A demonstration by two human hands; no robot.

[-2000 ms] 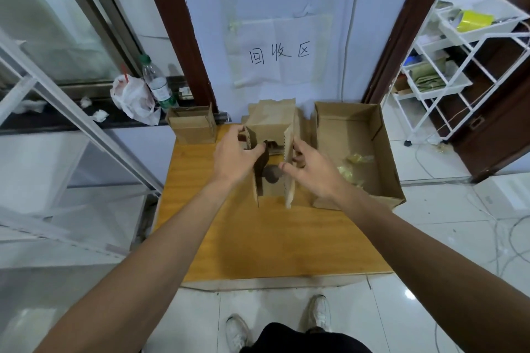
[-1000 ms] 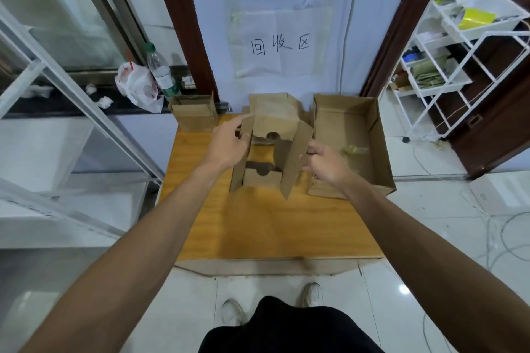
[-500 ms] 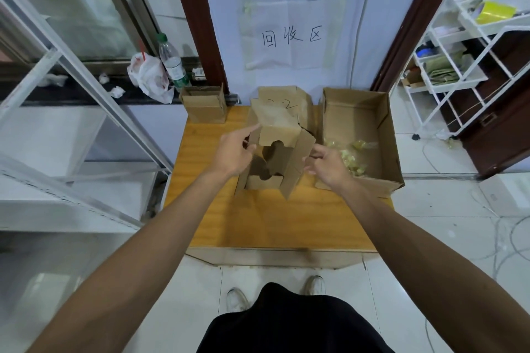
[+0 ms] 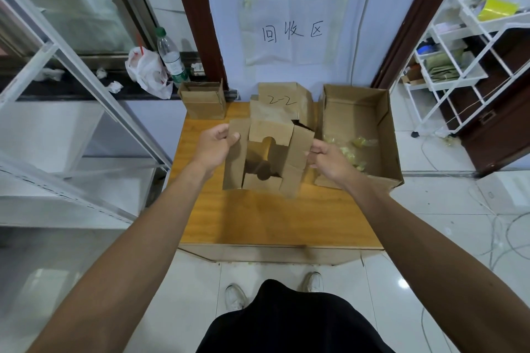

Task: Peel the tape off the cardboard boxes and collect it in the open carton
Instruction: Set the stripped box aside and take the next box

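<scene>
I hold an opened cardboard box (image 4: 268, 162) with spread flaps over the wooden table (image 4: 266, 218). My left hand (image 4: 216, 146) grips its left flap, thumb on the near face. My right hand (image 4: 327, 159) pinches the edge of its right flap. Behind it stands a box marked "2-2" (image 4: 282, 102). To the right lies the open carton (image 4: 385, 135), with several crumpled yellowish tape pieces (image 4: 354, 149) on its floor. I cannot make out any tape on the held box.
A small cardboard box (image 4: 202, 102) stands at the table's back left corner. A plastic bottle (image 4: 170, 59) and a white bag (image 4: 146, 71) sit on the dark ledge at left. A white wire rack (image 4: 464, 46) stands at right. Cables lie on the tiled floor.
The box's flaps have been spread apart and the box turned to face me. My right hand moved from the middle of the box to its right flap.
</scene>
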